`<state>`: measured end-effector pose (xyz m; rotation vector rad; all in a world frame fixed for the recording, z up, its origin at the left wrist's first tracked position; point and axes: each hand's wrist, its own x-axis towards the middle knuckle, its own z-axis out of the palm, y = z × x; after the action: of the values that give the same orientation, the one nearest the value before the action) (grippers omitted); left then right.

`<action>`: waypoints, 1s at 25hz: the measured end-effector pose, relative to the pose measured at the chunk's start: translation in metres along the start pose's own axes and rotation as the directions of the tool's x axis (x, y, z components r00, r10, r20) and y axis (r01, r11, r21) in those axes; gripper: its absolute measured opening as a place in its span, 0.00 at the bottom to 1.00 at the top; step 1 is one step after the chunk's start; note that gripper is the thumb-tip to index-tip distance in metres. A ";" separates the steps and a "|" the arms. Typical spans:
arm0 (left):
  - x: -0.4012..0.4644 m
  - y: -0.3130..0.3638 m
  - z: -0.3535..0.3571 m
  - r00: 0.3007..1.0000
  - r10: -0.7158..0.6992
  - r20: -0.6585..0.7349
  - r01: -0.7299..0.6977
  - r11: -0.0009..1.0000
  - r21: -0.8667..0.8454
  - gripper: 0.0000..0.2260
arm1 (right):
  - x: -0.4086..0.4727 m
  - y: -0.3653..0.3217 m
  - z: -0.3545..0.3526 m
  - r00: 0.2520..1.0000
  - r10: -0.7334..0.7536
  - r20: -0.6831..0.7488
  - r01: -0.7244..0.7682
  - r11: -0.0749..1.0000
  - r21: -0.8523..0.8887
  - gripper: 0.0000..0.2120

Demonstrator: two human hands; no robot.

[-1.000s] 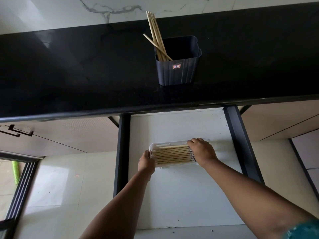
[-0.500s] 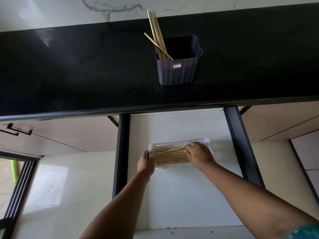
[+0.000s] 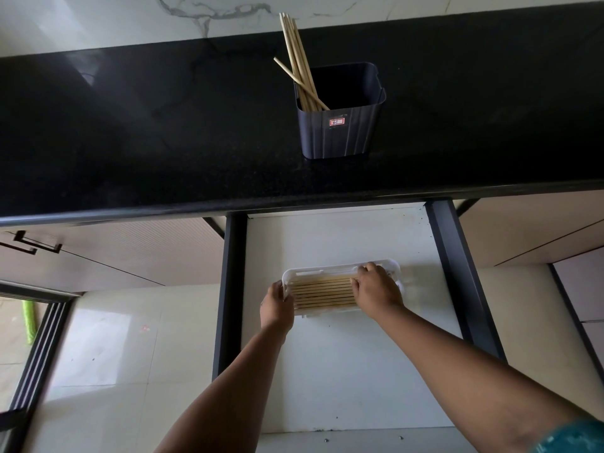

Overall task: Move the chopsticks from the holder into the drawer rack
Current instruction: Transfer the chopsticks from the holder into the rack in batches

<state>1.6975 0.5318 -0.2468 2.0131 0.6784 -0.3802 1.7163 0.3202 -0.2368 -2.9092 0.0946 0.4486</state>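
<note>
1. The fingers [image 3: 359, 282] of the right hand [image 3: 376, 291] are curling down over the right end of the pale wooden chopsticks lying flat in the rack [image 3: 323, 292], apparently levelling them; whether they are pinching one I cannot tell.
2. The left hand [image 3: 276, 304] is closing around the 9 o'clock rim of the white slotted plastic drawer rack [image 3: 395, 268], probably steadying it against sliding.
3. The rack is sitting inside the open white drawer [image 3: 343, 371], at 6 o'clock from the dark ribbed plastic holder [image 3: 338, 125].
4. That holder is standing on the black polished stone countertop [image 3: 147, 125], near its front edge, likely for short reaches.
5. The remaining upright chopsticks [image 3: 295, 57] are leaning toward 11 o'clock in the holder, so the task is looking roughly half done.
</note>
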 end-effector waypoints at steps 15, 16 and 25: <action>0.001 0.001 0.002 1.000 0.004 -0.009 -0.004 1.000 0.019 0.09 | -0.010 -0.016 0.009 0.933 -0.348 0.094 0.348 0.937 0.017 0.25; 0.002 0.000 0.001 1.000 0.006 -0.005 -0.006 1.000 0.022 0.09 | -0.011 -0.016 0.012 0.935 -0.343 0.092 0.344 0.939 0.009 0.26; -0.003 0.003 -0.003 0.999 0.051 -0.016 -0.050 0.997 0.059 0.13 | -0.018 -0.012 0.015 0.950 -0.305 0.068 0.301 0.951 0.065 0.26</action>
<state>1.6973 0.5319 -0.2416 2.0871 0.6328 -0.3565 1.6956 0.3357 -0.2433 -2.7808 -0.3423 0.4932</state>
